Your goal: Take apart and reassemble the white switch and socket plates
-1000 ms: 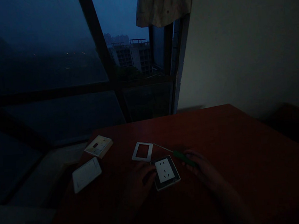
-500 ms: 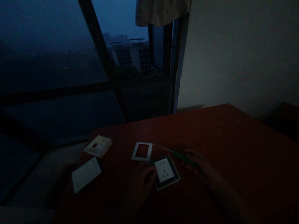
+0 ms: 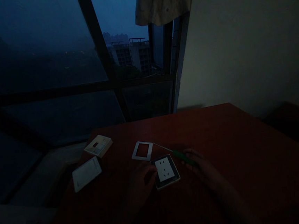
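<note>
Left hand (image 3: pixel 141 180), thumb and fingers bent at near-left edge of square dark-bordered plastic wall socket (image 3: pixel 165 170); too dim to tell gripping from touching. Socket lies between both hands, face up, white centre with five dark slots, pale rim, looks whole. Right hand (image 3: pixel 201 166) grasps green-handled metal screwdriver (image 3: pixel 181 156), shaft angled leftward, away from that hand, tip just beside thin white square frame (image 3: pixel 150 151); contact unclear. Step looks like steadying the socket, frame off, tool ready; next move probably calls for a firm left hold and bringing the tip to the socket. Beyond left hand, leftward: flat white rounded plate (image 3: pixel 87 174), then off-white box-like piece (image 3: pixel 101 148) past it.
</note>
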Motion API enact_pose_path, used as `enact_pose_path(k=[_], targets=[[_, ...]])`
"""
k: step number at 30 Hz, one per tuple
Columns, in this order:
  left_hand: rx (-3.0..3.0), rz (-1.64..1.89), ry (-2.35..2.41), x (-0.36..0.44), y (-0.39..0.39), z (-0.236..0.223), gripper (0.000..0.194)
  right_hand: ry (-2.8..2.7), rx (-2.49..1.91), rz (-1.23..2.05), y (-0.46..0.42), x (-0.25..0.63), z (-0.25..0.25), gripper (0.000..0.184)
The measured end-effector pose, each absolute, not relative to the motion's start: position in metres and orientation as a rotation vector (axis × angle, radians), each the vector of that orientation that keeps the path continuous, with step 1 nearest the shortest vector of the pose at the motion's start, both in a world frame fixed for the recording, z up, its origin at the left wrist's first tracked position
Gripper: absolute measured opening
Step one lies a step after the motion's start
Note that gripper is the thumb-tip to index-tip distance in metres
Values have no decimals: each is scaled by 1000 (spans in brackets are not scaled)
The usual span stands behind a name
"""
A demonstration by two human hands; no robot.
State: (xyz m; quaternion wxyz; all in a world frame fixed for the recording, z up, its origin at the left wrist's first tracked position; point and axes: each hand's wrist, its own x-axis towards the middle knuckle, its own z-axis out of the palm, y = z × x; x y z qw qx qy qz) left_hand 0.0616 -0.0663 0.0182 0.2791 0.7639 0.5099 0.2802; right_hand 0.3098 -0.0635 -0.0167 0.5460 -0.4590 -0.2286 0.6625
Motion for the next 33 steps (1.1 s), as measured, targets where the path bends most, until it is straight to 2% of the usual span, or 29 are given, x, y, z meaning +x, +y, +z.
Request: enact_pose_path(k=[11,21,23,25,28,33], targets=[[2015,758,1349,61,-67,18,13,-541,-1097,1578,-64,311,-17,24],[1969,806,1429,56,-65,19,15,-521,-1175,1439,-65,309,-5,33],[1951,777,1428,55,-67,16,31,-579,-1219,1377,-64,313,4,32],[1950,712,1413,54,-69,13,58,-719,-1287,1278,-62,318,20,33],[1984,591,1369,55,-71,7,86,-1156,-1333,1191,-59,326,56,32],[2006,550,1333,57,-71,2,87,-1562,-1437,643,-63,322,108,24]])
